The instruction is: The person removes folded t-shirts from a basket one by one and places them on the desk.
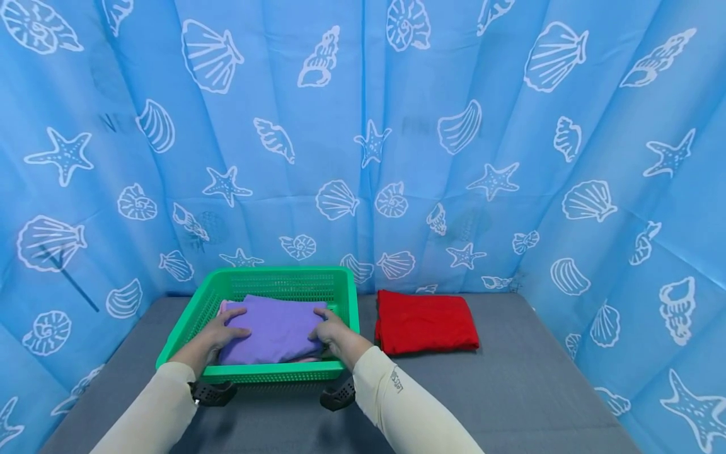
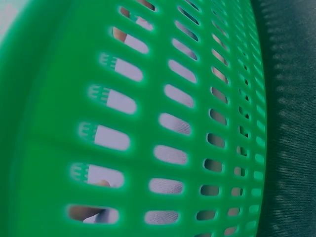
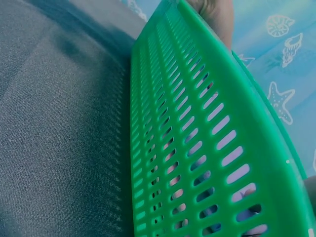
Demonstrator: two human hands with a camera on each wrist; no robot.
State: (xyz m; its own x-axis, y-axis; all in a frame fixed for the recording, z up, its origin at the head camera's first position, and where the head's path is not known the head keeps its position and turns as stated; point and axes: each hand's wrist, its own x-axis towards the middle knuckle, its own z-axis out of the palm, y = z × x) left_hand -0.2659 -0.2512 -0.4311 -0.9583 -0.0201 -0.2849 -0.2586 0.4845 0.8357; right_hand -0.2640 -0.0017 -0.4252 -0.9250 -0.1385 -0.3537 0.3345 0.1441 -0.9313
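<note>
A folded purple cloth [image 1: 275, 331] lies in the green plastic basket [image 1: 283, 272], on top of other fabric, some of it pinkish. My left hand [image 1: 218, 331] rests on the cloth's left side, thumb and a finger extended over its top. At the right side, my right hand [image 1: 333, 332] touches the cloth with thumb and finger apart. The lower fingers of both hands are hidden. Both wrist views mostly show the basket's slotted wall [image 2: 148, 108], with pale purple fabric [image 3: 231, 155] visible through the slots.
To the right of the basket, a folded red cloth [image 1: 428, 323] lies on the grey table [image 1: 510, 391]. A blue curtain [image 1: 351, 170] with white shells and starfish hangs behind and at both sides. A black wrist device [image 1: 339, 392] sits under each wrist, by the basket's front wall.
</note>
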